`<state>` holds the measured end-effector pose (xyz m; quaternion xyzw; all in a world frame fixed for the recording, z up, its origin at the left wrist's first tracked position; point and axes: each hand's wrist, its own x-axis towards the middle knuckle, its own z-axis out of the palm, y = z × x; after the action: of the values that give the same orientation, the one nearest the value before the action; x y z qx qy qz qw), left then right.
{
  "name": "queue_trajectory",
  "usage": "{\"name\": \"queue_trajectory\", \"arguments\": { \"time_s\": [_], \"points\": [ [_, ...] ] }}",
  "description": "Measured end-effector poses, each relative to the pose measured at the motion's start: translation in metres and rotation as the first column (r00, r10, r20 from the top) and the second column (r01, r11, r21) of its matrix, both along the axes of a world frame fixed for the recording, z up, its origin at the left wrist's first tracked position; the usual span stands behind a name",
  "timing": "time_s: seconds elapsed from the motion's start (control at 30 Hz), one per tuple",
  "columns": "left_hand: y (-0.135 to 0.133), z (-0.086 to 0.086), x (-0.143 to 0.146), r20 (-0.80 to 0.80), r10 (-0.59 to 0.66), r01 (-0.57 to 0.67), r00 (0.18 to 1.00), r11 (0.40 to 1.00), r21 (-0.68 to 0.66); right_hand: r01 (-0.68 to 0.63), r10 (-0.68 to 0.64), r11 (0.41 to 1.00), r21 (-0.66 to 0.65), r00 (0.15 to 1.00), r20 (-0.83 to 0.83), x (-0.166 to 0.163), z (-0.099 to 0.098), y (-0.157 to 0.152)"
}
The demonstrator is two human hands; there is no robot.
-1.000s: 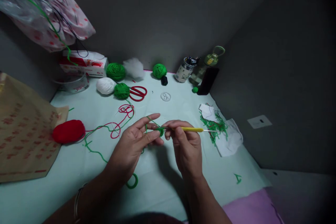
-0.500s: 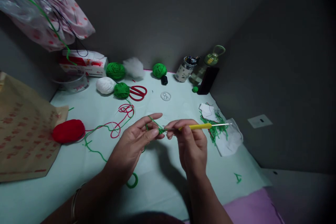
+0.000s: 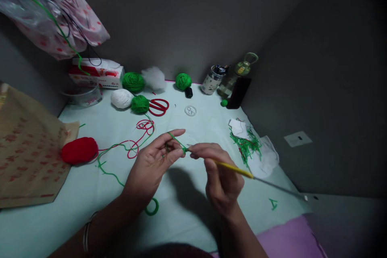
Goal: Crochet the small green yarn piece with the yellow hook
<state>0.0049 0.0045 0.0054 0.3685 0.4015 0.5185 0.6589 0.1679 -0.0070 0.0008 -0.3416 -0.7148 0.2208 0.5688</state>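
both forearms reach forward, left grip (image 3: 152, 163) pinched with forefinger extended, right grip (image 3: 223, 179) pinched beside it.

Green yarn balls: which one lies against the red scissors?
The green yarn ball beside the white yarn ball, touching the red scissors. The two others sit farther back, by the box and by the black spool.

Table (image 3: 90, 193): pale mint top, fills the lower centre, set into a corner. Back wall (image 3: 181, 16) and right wall (image 3: 332, 68): plain dark grey (lighting is dim). White plate (image 3: 298, 138) fixed to the right wall, centre right.
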Motion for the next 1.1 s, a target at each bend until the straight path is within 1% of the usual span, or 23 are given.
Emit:
{"name": "queue_trajectory", "arguments": {
  "time_s": [0.07, 0.13, 0.2, 0.23, 0.27, 0.3, 0.33, 0.37, 0.4, 0.47, 0.5, 0.57, 0.6, 0.63, 0.7, 0.77, 0.83, 0.87, 0.9, 0.97, 1.03, 1.1],
  "points": [
    [0.0, 0.001, 0.002, 0.026, 0.024, -0.023, 0.999, 1.0, -0.019, 0.038, -0.053, 0.992, 0.12, 0.991, 0.121, -0.002, -0.002, -0.002],
    [-0.002, 0.001, 0.004, 0.062, 0.025, -0.023, 0.998, 0.999, -0.041, 0.101, -0.156, 0.97, 0.221, 0.955, 0.251, -0.004, -0.006, -0.004],
    [-0.003, -0.001, 0.004, 0.138, -0.011, 0.021, 0.99, 0.997, -0.078, 0.163, -0.275, 0.938, 0.306, 0.887, 0.372, -0.006, -0.009, -0.006],
    [-0.004, -0.002, 0.004, 0.192, -0.045, 0.067, 0.98, 0.992, -0.108, 0.181, -0.313, 0.925, 0.336, 0.861, 0.4, -0.006, -0.01, -0.007],
    [-0.004, -0.002, 0.003, 0.249, -0.081, 0.12, 0.965, 0.982, -0.144, 0.186, -0.32, 0.922, 0.341, 0.86, 0.398, -0.007, -0.01, -0.007],
    [-0.004, -0.002, 0.002, 0.302, -0.106, 0.166, 0.947, 0.97, -0.178, 0.183, -0.295, 0.931, 0.316, 0.887, 0.356, -0.007, -0.01, -0.007],
    [-0.003, -0.002, 0.001, 0.342, -0.117, 0.195, 0.933, 0.959, -0.203, 0.18, -0.25, 0.949, 0.259, 0.93, 0.27, -0.007, -0.009, -0.006],
    [-0.002, -0.001, 0.0, 0.362, -0.116, 0.205, 0.925, 0.954, -0.219, 0.173, -0.2, 0.969, 0.177, 0.968, 0.149, -0.007, -0.008, -0.004],
    [-0.001, 0.0, -0.002, 0.366, -0.106, 0.197, 0.925, 0.955, -0.22, 0.152, -0.153, 0.985, 0.077, 0.988, 0.01, -0.007, -0.007, -0.003],
    [0.0, 0.002, -0.003, 0.34, -0.08, 0.154, 0.937, 0.968, -0.199, 0.055, -0.081, 0.992, -0.114, 0.968, -0.238, -0.008, -0.005, 0.002],
    [0.0, 0.004, -0.003, 0.32, -0.078, 0.142, 0.944, 0.973, -0.182, -0.003, -0.055, 0.983, -0.181, 0.948, -0.313, -0.008, -0.004, 0.004],
    [-0.001, 0.006, -0.001, 0.288, -0.088, 0.139, 0.953, 0.977, -0.161, -0.093, -0.008, 0.962, -0.258, 0.932, -0.363, -0.01, -0.005, 0.007],
    [-0.002, 0.006, 0.0, 0.27, -0.085, 0.129, 0.959, 0.98, -0.15, -0.101, -0.004, 0.955, -0.277, 0.935, -0.354, -0.011, -0.006, 0.007],
    [-0.003, 0.006, 0.001, 0.247, -0.073, 0.111, 0.966, 0.984, -0.14, -0.083, -0.016, 0.954, -0.287, 0.945, -0.327, -0.012, -0.006, 0.007],
    [-0.005, 0.004, 0.004, 0.188, -0.037, 0.061, 0.981, 0.991, -0.122, 0.002, -0.056, 0.97, -0.244, 0.975, -0.216, -0.013, -0.008, 0.005],
    [-0.005, 0.001, 0.005, 0.168, -0.017, 0.038, 0.986, 0.992, -0.122, 0.104, -0.105, 0.989, -0.104, 0.994, -0.008, -0.012, -0.009, 0.0],
    [-0.004, -0.002, 0.006, 0.234, -0.047, 0.088, 0.971, 0.982, -0.166, 0.163, -0.171, 0.985, 0.054, 0.968, 0.182, -0.01, -0.009, -0.003],
    [-0.003, -0.002, 0.005, 0.287, -0.064, 0.125, 0.956, 0.972, -0.198, 0.17, -0.186, 0.981, 0.091, 0.96, 0.211, -0.009, -0.009, -0.004],
    [-0.003, -0.002, 0.005, 0.338, -0.073, 0.158, 0.938, 0.961, -0.229, 0.174, -0.186, 0.981, 0.081, 0.965, 0.183, -0.008, -0.008, -0.004],
    [-0.001, 0.0, 0.003, 0.391, -0.069, 0.185, 0.918, 0.946, -0.267, 0.151, -0.152, 0.988, -0.044, 0.988, -0.024, -0.007, -0.007, -0.002],
    [0.001, 0.002, 0.0, 0.377, -0.059, 0.163, 0.924, 0.955, -0.249, 0.058, -0.112, 0.977, -0.203, 0.959, -0.261, -0.006, -0.005, 0.002],
    [0.001, 0.004, -0.001, 0.336, -0.055, 0.134, 0.94, 0.967, -0.217, -0.057, -0.073, 0.951, -0.305, 0.914, -0.398, -0.007, -0.005, 0.006]
  ]
}}
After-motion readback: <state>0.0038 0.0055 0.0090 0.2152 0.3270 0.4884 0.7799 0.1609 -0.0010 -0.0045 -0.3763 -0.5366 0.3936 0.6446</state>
